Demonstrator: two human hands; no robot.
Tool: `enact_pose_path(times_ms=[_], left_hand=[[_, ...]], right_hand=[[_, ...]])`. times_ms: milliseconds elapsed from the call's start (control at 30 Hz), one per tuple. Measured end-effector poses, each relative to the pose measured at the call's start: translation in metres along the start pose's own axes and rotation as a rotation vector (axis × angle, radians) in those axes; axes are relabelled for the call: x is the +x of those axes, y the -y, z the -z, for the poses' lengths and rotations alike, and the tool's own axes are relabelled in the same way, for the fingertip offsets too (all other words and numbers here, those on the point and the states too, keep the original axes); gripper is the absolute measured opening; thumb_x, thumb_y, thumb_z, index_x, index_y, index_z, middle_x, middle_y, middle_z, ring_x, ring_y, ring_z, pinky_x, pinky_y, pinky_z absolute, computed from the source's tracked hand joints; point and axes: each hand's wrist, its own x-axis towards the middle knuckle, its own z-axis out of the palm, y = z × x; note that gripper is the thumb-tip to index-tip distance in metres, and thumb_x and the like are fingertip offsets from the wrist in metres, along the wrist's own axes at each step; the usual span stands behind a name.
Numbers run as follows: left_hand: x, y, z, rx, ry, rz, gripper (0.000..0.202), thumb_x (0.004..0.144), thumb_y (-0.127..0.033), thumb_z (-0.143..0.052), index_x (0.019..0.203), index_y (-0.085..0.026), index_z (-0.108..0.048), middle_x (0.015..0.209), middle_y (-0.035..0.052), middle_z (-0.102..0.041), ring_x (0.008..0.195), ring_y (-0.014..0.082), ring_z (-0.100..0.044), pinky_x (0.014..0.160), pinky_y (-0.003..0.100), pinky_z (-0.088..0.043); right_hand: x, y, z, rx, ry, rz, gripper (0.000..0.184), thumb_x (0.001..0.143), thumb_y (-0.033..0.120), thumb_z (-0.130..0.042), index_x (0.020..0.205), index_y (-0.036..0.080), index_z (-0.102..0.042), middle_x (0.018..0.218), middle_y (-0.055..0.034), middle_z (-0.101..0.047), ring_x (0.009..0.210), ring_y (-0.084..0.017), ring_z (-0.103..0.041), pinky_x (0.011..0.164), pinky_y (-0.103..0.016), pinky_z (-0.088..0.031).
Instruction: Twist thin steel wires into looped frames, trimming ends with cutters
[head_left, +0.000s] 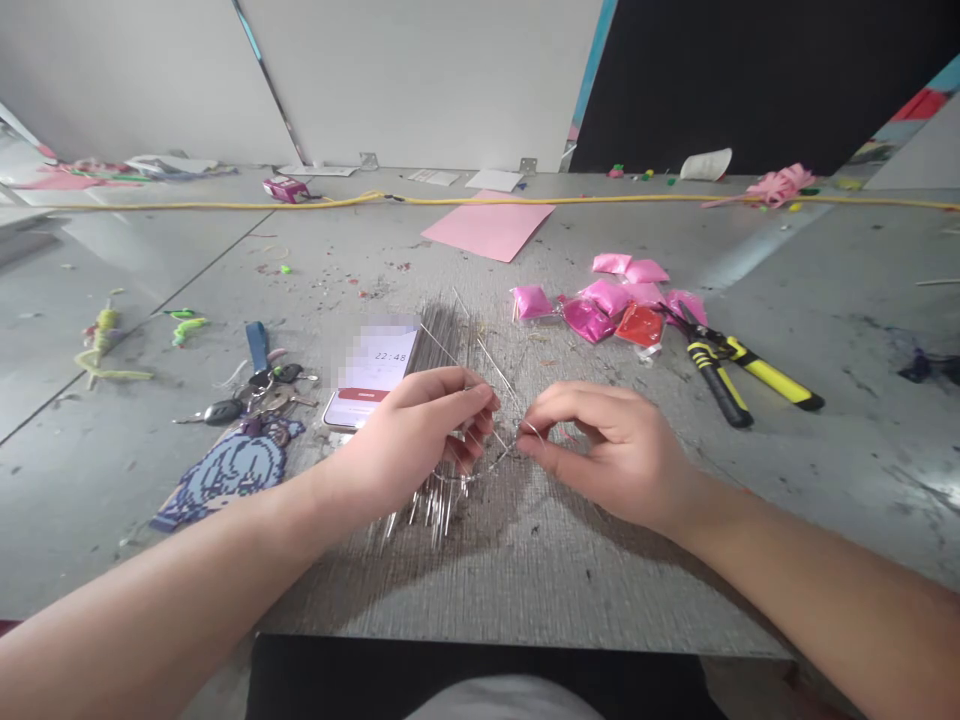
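Gray, littered tabletop: a person's left hand closes on a thin wire above a bundle of straight wires, whose long axis runs away from the person. Right hand pinches the wire's bent near end; its free end points up and away to the left. Phone and keys lie left, pink packets and yellow-handled pliers right.
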Motion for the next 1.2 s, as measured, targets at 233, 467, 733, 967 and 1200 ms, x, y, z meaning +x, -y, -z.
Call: enact_pose_path(times_ms=[233,467,733,967,1200], left_hand=[[-0.0019,0.0011,-0.002,-0.039,-0.011,0.005,0.023,0.093,-0.028,-0.06,0.075,-0.015,-0.058,0.071,-0.0007,-0.057,0.054,0.0067,-0.054,0.045,0.016,-0.043],[-0.0032,0.002,-0.0032,-0.059,-0.029,0.015,0.022,0.092,-0.027,-0.061,0.074,-0.015,-0.058,0.069,-0.0013,-0.056,0.053,0.0068,-0.053,0.044,0.016,-0.044],[-0.0031,0.0013,-0.0026,-0.032,0.032,-0.003,0.021,0.093,-0.027,-0.061,0.076,-0.014,-0.061,0.07,0.0001,-0.059,0.056,0.0075,-0.056,0.046,0.016,-0.045],[-0.0038,0.0011,-0.0029,-0.103,0.081,0.0,0.019,0.094,-0.023,-0.059,0.078,-0.013,-0.062,0.073,0.0013,-0.062,0.059,0.0101,-0.06,0.052,0.022,-0.055],[-0.0074,-0.0001,-0.0061,-0.168,0.093,0.007,0.016,0.094,-0.023,-0.061,0.08,-0.014,-0.062,0.072,0.0006,-0.062,0.06,0.0113,-0.059,0.05,0.027,-0.06]], right_hand=[[-0.0004,0.0003,-0.0018,-0.018,-0.036,0.087,0.006,0.087,0.009,-0.071,0.088,0.014,-0.067,0.082,-0.0051,-0.072,0.076,-0.014,-0.068,0.072,-0.027,-0.054],[-0.0004,0.0029,-0.0024,-0.013,-0.036,0.117,0.007,0.086,0.008,-0.069,0.087,0.014,-0.066,0.08,-0.0057,-0.07,0.072,-0.013,-0.066,0.068,-0.027,-0.053],[-0.0013,0.0023,-0.0024,-0.004,-0.03,0.13,0.008,0.086,0.007,-0.068,0.089,0.014,-0.065,0.078,-0.0044,-0.067,0.07,-0.012,-0.062,0.067,-0.027,-0.052],[-0.0011,0.0035,-0.0029,0.009,-0.036,0.152,0.01,0.086,0.007,-0.067,0.09,0.016,-0.064,0.078,-0.003,-0.066,0.07,-0.012,-0.061,0.065,-0.027,-0.051],[-0.0003,0.0064,-0.0062,0.002,-0.01,0.154,0.01,0.086,0.006,-0.063,0.084,0.016,-0.061,0.076,-0.0023,-0.063,0.069,-0.012,-0.059,0.064,-0.026,-0.049]])
